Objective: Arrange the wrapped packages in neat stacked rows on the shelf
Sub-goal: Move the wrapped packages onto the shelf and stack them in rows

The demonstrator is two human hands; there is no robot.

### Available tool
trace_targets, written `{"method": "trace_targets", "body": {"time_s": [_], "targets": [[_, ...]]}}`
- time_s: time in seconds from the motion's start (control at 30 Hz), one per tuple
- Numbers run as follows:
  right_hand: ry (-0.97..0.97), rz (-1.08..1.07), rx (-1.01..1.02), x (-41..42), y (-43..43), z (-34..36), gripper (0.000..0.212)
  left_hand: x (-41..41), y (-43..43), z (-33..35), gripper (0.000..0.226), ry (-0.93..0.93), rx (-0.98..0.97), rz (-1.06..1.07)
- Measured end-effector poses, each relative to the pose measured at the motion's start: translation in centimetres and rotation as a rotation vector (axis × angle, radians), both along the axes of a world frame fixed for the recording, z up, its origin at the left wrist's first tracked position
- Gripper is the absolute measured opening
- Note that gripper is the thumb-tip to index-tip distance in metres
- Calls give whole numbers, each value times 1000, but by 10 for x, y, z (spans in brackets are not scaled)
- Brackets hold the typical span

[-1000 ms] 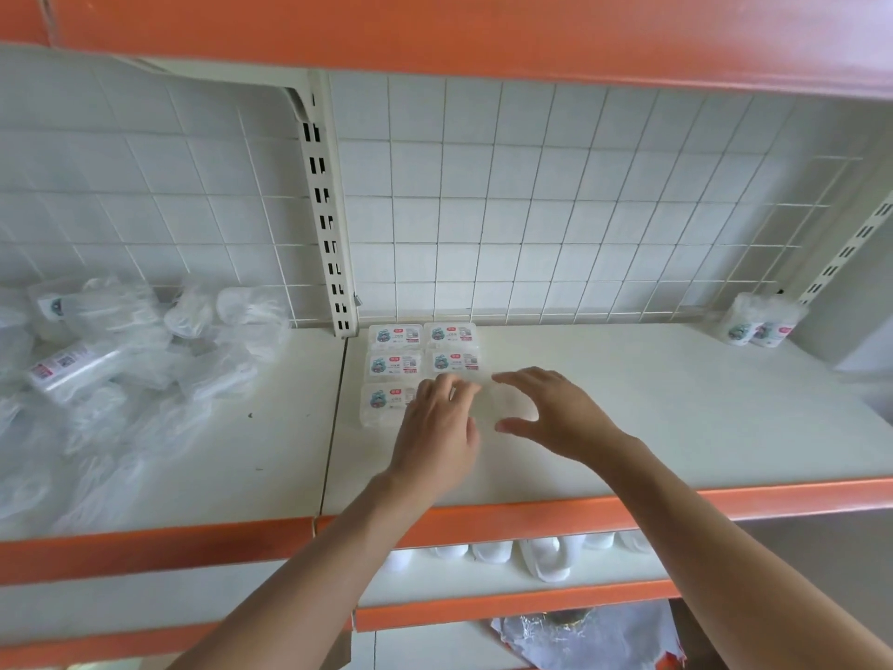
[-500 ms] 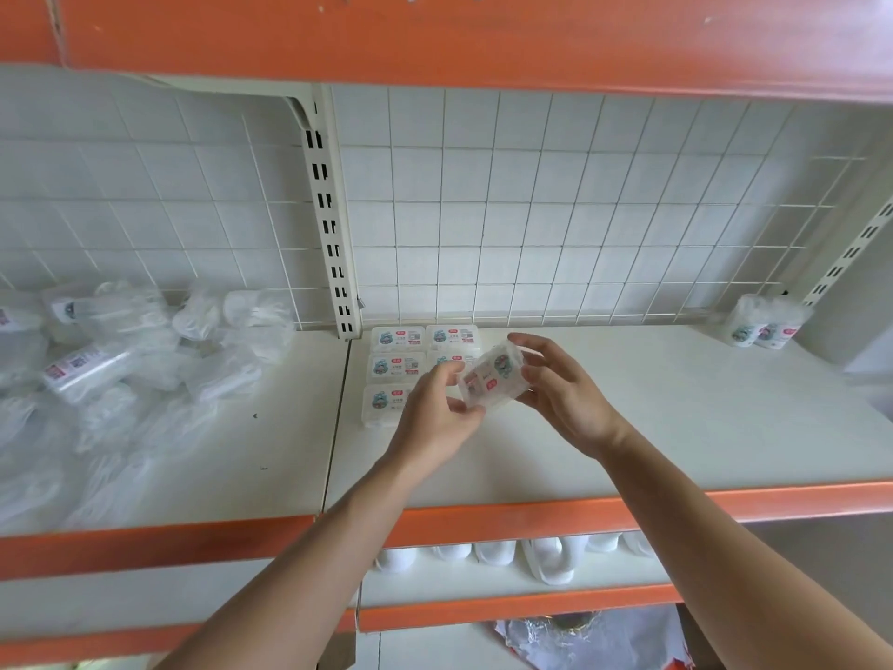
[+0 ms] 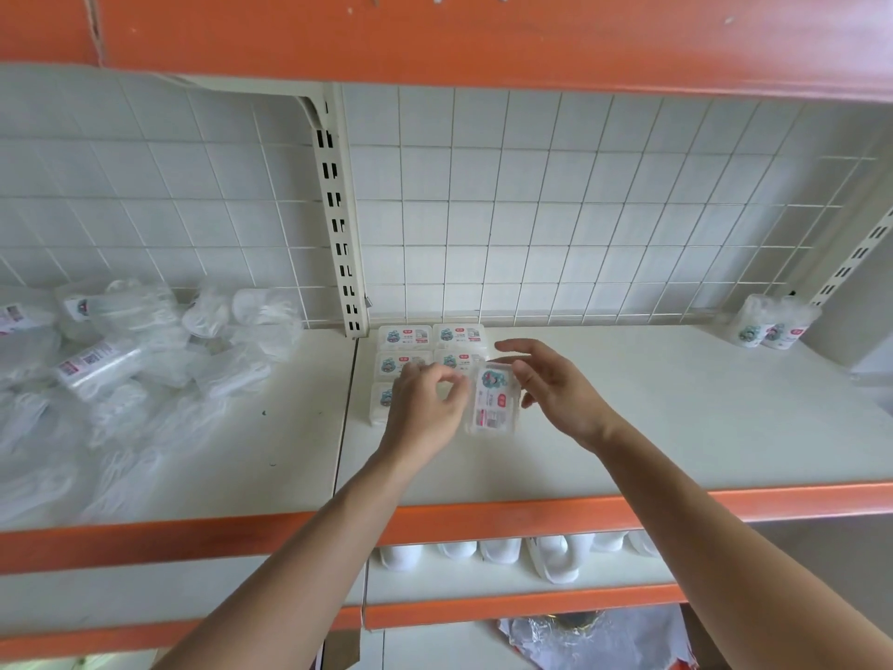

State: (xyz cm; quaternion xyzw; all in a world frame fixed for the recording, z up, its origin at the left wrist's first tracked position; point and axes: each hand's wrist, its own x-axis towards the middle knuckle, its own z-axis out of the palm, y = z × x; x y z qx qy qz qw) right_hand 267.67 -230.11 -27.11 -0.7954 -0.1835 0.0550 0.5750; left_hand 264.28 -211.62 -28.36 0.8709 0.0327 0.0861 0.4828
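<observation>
A small clear wrapped package (image 3: 494,399) with a teal-and-red label is held just above the white shelf (image 3: 676,418), label facing me. My left hand (image 3: 425,408) pinches its left edge with curled fingers. My right hand (image 3: 551,384) holds its right edge, thumb on the side and fingers behind, index finger stretched out. Just behind the hands, several like packages (image 3: 405,337) lie flat in two rows against the wire-grid back; my left hand partly hides the nearest one (image 3: 381,403).
A loose heap of clear-wrapped packages (image 3: 145,350) covers the left shelf bay. Two round wrapped packs (image 3: 768,328) stand at the far right corner. A slotted upright post (image 3: 338,234) divides the bays. White items (image 3: 551,556) line the lower shelf; an orange shelf edge (image 3: 483,36) hangs overhead.
Both hands lifted a package off the shelf near the rows, then turned it from tilted to label-up and brought it lower and slightly nearer me.
</observation>
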Motion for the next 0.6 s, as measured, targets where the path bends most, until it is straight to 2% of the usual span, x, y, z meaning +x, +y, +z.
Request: {"method": "trace_targets", "body": {"time_s": [0.13, 0.23, 0.37, 0.43, 0.53, 0.6], "targets": [[-30, -5, 17, 1, 9, -2, 15, 4, -2, 11, 30, 149, -254, -67], [-50, -84, -17, 3, 14, -3, 8, 4, -2, 15, 31, 196, -358, -77], [-57, -137, -125, 4, 11, -7, 11, 8, -4, 14, 28, 201, -413, -8], [-151, -110, -214, 3, 7, -11, 23, 8, -5, 13, 26, 198, -419, 45], [-333, -61, -424, 2, 4, -16, 58, 6, -3, 13, 20, 226, -431, 82], [-392, -57, -488, 3, 5, -18, 64, 3, -1, 13, 17, 231, -390, 67]]}}
